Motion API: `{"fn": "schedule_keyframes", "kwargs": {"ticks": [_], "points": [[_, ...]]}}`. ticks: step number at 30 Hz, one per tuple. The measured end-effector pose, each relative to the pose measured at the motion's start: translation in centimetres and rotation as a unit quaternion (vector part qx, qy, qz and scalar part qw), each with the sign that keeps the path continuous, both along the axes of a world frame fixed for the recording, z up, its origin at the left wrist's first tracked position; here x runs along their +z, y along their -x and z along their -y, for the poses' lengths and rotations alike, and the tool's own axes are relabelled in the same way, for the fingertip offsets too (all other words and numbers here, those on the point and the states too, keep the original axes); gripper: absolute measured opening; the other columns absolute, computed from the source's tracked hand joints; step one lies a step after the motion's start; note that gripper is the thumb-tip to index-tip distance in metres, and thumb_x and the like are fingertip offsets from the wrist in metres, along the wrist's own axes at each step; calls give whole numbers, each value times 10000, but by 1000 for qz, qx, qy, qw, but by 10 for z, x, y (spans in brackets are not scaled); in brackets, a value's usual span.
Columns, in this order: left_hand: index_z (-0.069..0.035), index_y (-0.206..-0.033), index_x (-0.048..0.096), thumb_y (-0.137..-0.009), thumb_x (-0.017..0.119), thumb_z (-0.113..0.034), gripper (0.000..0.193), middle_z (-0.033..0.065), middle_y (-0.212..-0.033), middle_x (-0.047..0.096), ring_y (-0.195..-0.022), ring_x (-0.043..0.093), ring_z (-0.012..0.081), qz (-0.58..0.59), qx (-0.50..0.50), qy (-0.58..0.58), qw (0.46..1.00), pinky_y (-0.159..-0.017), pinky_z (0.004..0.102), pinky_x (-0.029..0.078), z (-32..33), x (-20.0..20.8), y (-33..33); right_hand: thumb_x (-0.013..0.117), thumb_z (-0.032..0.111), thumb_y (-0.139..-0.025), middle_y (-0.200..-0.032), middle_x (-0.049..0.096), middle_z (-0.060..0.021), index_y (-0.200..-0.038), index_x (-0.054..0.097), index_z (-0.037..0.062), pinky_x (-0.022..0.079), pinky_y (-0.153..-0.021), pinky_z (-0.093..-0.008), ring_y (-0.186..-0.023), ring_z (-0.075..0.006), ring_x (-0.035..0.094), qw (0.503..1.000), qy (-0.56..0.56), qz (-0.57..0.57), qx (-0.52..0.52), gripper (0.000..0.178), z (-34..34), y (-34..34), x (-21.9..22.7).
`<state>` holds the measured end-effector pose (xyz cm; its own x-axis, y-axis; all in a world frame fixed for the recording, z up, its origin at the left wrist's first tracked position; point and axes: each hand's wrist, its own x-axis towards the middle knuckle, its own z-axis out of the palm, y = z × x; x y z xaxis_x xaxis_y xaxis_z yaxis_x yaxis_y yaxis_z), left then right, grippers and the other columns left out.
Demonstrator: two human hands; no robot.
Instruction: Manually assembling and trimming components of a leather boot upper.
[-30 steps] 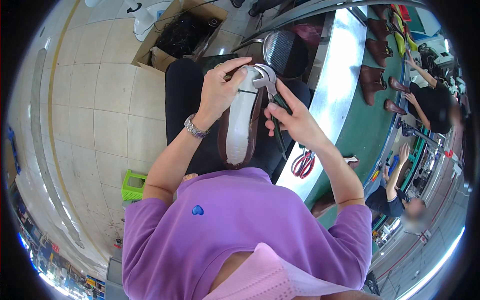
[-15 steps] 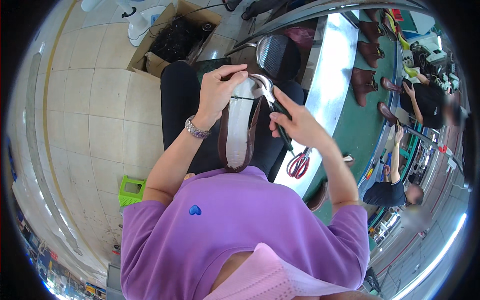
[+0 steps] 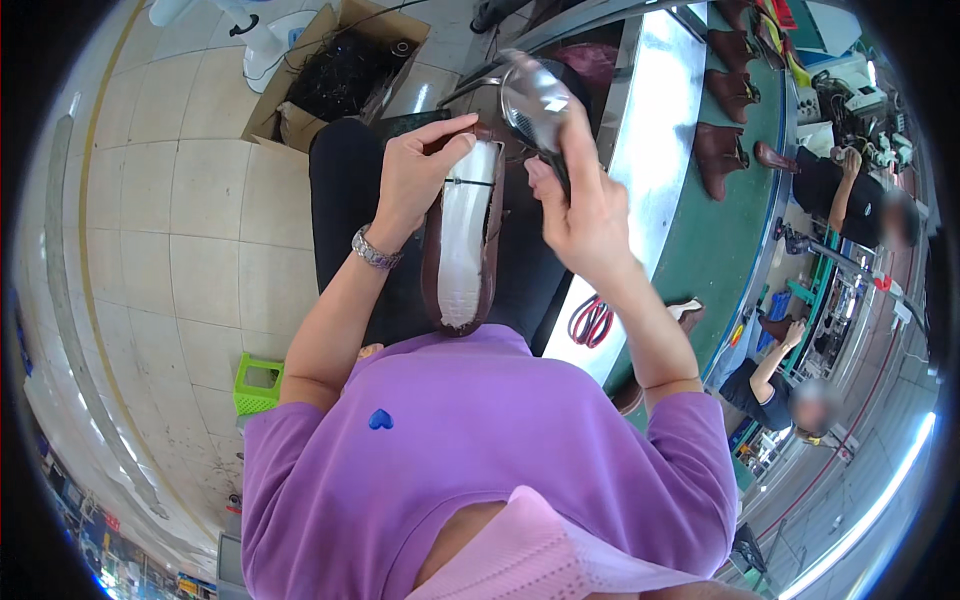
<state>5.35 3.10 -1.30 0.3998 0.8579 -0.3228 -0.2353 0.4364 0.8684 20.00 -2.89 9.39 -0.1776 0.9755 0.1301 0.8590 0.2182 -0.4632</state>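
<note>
Left hand (image 3: 418,178) fingers pinch the brown shoe's (image 3: 462,240) toe; right hand (image 3: 585,215), at three o'clock, grips a metal tool (image 3: 537,98).

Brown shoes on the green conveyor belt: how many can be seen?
4: one at the far end, then one, one, and a smaller one beside it. More may be hidden.

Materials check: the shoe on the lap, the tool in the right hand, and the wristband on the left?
Dark brown shoe upper: looks like leather, semi-gloss sheen. Its white insole board: matte, probably fibreboard or foam; can't tell. Shiny grey tool in the right hand: bright glare suggests polished metal. Silver link wristband on the left hand: metal, glinting links.
</note>
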Motion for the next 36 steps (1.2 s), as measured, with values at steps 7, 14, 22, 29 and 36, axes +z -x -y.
{"fn": "schedule_keyframes", "kwargs": {"ticks": [7, 14, 22, 29, 36], "points": [[-6, -1171, 587, -784, 592, 1, 387, 49, -1004, 631, -841, 570, 78, 50, -12, 23, 998, -756, 202, 455, 1, -3, 9, 560, 96, -834, -750, 626, -210, -1418, 208, 179, 490, -593, -449, -645, -371, 615, 985, 155, 80, 14, 687, -5, 0, 2], [12, -1196, 559, -790, 557, -1, 406, 61, -1074, 607, -939, 547, 83, 89, 13, 39, 995, -821, 211, 431, 13, -2, 21, 498, 50, -864, -815, 613, -239, -1444, 123, 220, 494, -578, -426, -603, -346, 610, 969, 235, -70, -43, 711, 13, -1, -15], [36, -1298, 397, -814, 675, -268, 636, 133, -1184, 528, -1061, 524, 190, -215, -88, -104, 967, -903, 276, 411, 60, 3, 48, 497, 145, -893, -987, 611, -258, -1450, 113, 177, 505, -636, -421, -752, -371, 636, 873, 183, 23, -453, 677, 69, -96, -80], [11, -806, 592, -838, 636, -368, 383, 109, -677, 555, -586, 488, 178, -425, -63, -238, 871, -551, 309, 398, 58, 17, 62, 606, 234, -844, -1121, 544, -214, -1217, 486, -4, 420, -886, -389, -989, -360, 534, 876, 32, -7, -482, 458, 167, -107, -128], [31, -823, 594, -929, 507, -310, 367, 122, -594, 516, -536, 405, 145, -412, -113, -211, 879, -527, 285, 379, 52, 29, 67, 732, 193, -736, -871, 599, -150, -1029, 561, -20, 478, -673, -333, -754, -247, 593, 773, 135, 26, -619, 401, 295, -49, -138]]}}
